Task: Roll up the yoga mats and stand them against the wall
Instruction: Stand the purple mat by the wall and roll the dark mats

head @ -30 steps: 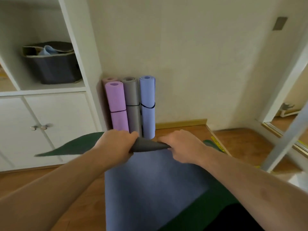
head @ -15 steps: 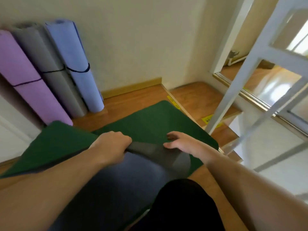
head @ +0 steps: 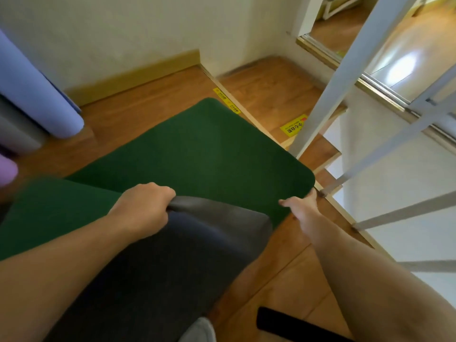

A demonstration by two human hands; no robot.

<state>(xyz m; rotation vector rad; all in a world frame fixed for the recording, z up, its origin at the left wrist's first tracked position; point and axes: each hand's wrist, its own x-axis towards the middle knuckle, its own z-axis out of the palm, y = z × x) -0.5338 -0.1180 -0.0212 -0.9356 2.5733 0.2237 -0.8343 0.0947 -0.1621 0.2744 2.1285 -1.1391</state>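
Green mat [head: 197, 154] lies flat on the wooden floor [head: 138, 112], one rounded corner reaching toward the step edge by the white railing [head: 328, 95]. On top of it lies a dark grey mat [head: 172, 262], its near part running down toward my legs. My left hand [head: 143, 208] has its grip curled tight around the far edge of the grey mat, pinching it and lifting that edge into a small fold off the green one. My right hand [head: 299, 206] is out at the green mat's right corner, fingers stretched forward and touching its edge; the thumb side is hidden, so I cannot tell for certain whether this grip pinches the corner or only rests against it, though the fingers look fairly straight. Against the wall [head: 123, 33] at the left stand rolled mats: a blue roll [head: 37, 95] upright on the floor, a grey roll [head: 14, 127] just beside it, and the end of a pink roll [head: 7, 169] at the frame's edge. Yellow stickers [head: 293, 125] mark the step near the railing. A black strap [head: 283, 322] lies on the floor by my right forearm.
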